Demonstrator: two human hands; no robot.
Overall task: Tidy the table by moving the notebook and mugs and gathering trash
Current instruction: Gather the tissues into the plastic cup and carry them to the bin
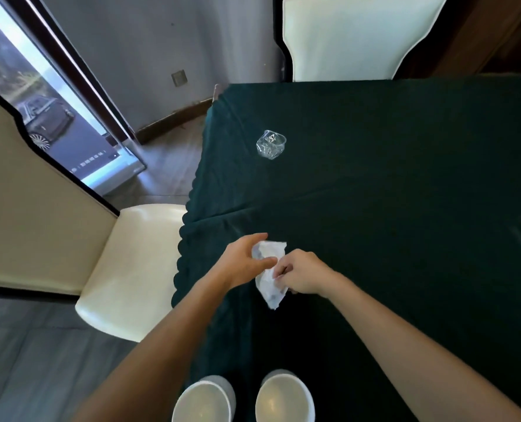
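Pinching a crumpled white tissue at its right edge, the right hand is curled closed on it. The left hand touches the tissue's left side, fingers half open and spread. Both work above the dark green tablecloth. Farther off lies a crushed clear plastic cup. Two white mugs stand at the near edge.
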